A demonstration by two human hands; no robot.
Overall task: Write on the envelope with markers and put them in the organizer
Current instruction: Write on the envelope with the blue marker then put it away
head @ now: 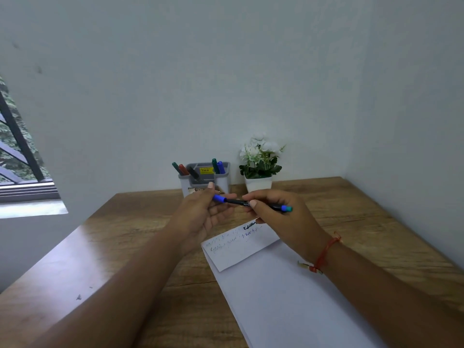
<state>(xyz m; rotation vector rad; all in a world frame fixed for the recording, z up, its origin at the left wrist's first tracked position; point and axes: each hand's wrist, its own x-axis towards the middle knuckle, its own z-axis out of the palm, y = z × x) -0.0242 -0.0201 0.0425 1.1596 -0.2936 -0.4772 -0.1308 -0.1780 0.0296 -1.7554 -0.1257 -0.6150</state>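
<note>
A black marker [239, 202] with a blue cap [219, 198] hangs level above the wooden table [351, 217]. My left hand [203, 214] pinches the blue cap end. My right hand [281, 217] grips the marker's barrel; a blue and teal tail sticks out past its fingers. Below the hands lies a white envelope [238, 249] with black and blue writing, on top of a larger white sheet [288, 297]. The grey organizer [222, 180] stands against the wall behind the hands. It holds several markers: red [182, 169] and black ones at left, green and blue [220, 167] at right.
A white pot with white flowers [259, 167] stands just right of the organizer. The wall closes the table at the back and right. A window [20, 156] is at the far left. My right wrist wears a red thread band [324, 254].
</note>
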